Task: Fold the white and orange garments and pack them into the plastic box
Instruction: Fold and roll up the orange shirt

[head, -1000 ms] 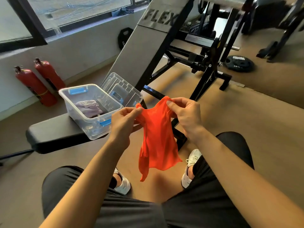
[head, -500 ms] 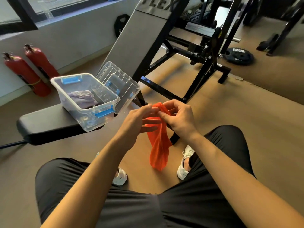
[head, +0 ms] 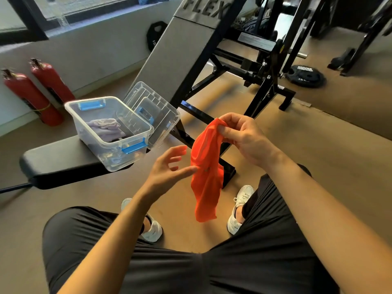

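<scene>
From my remote feed, the clear plastic box (head: pixel 110 132) sat open on the black padded bench (head: pixel 63 162), blue latches at both ends. Inside it lay a pale, crumpled white garment (head: pixel 105 127), bunched toward the middle of the floor of the box; a darker item beneath it I could not make out. The box's clear lid (head: pixel 154 111) leaned upright against its far side, resting on the bench's slanted grey backrest (head: pixel 176 60). In front of the box, the right hand (head: pixel 244 139) pinched the top of the orange garment (head: pixel 206 170), which hung doubled over between the person's knees. The left hand (head: pixel 169 168) was spread, fingers apart, its fingertips just touching the cloth's left edge. Two red fire extinguishers (head: pixel 40 90) stood against the wall behind.
</scene>
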The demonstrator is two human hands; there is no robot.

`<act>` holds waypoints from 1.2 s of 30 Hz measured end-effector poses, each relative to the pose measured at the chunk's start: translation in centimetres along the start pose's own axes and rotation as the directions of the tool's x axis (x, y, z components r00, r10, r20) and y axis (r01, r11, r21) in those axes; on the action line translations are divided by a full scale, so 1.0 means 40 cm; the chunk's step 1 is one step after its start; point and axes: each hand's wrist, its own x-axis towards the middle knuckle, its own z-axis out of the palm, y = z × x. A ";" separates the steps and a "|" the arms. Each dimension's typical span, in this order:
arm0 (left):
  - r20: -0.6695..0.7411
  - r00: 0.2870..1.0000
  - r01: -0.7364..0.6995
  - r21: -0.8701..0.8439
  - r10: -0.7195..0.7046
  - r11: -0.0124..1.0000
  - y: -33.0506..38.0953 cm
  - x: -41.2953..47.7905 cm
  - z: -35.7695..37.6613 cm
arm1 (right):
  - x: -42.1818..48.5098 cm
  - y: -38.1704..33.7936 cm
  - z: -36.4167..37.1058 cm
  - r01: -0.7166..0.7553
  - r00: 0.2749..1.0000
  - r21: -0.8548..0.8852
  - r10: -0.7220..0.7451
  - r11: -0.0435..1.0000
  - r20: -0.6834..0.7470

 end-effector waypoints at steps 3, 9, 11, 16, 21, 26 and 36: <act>0.030 0.997 -0.078 0.034 0.077 0.996 0.002 0.014 0.041 | 0.005 -0.020 0.003 0.003 1.000 0.022 -0.003 1.000 0.021; -0.161 0.951 -0.269 -0.007 0.264 0.963 0.010 0.051 0.048 | 0.019 -0.028 -0.006 0.010 0.999 -0.008 -0.010 1.000 -0.045; -0.194 0.947 -0.269 -0.037 0.257 0.962 0.016 0.052 0.026 | 0.026 -0.020 -0.018 0.022 0.993 -0.071 -0.030 0.997 -0.117; -0.284 0.928 -0.275 -0.094 0.239 0.957 0.046 0.059 -0.028 | 0.034 -0.001 -0.024 0.002 0.976 -0.254 -0.058 0.967 -0.211; -0.188 0.968 -0.167 0.009 0.165 0.986 0.075 0.070 -0.061 | 0.041 -0.002 -0.018 0.005 0.972 -0.373 -0.093 0.928 -0.216; -0.049 0.997 -0.061 0.124 0.067 0.990 0.087 0.078 -0.089 | 0.039 -0.003 -0.013 0.020 0.971 -0.521 -0.140 0.853 -0.193; -0.219 0.967 0.114 -0.077 -0.128 0.991 0.095 0.082 -0.052 | 0.026 -0.009 0.043 -0.143 0.943 -0.198 0.073 0.970 -0.324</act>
